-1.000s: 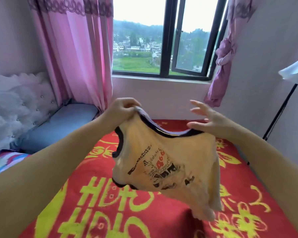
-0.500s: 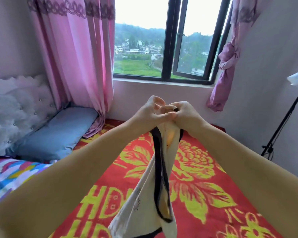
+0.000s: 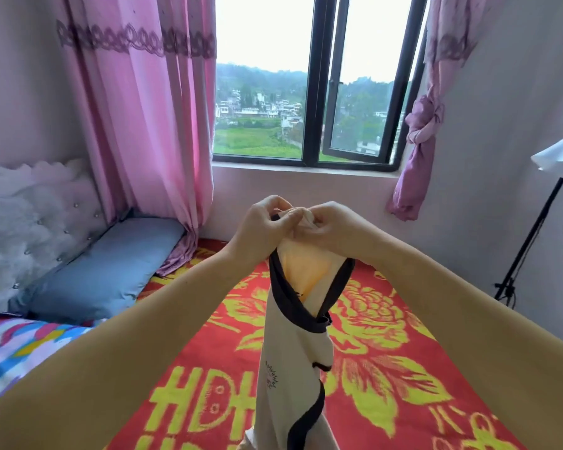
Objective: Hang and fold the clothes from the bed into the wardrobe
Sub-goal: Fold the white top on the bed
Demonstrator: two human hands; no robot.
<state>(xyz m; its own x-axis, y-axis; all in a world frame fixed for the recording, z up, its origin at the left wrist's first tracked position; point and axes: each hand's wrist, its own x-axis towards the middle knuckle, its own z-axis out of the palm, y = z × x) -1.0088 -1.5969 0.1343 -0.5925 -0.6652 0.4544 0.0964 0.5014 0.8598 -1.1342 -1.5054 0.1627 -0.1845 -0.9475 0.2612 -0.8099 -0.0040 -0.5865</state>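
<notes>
Folding is under way: left hand and right hand, pressed together, pinch the shirt top; it hangs doubled below them. Next, fold it shorter.

Pillow left, shirt above bed, seemingly.

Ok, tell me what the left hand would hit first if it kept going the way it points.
The left hand points right, at the right hand; they already look touching around the shirt top, so it meets that hand first.
</notes>
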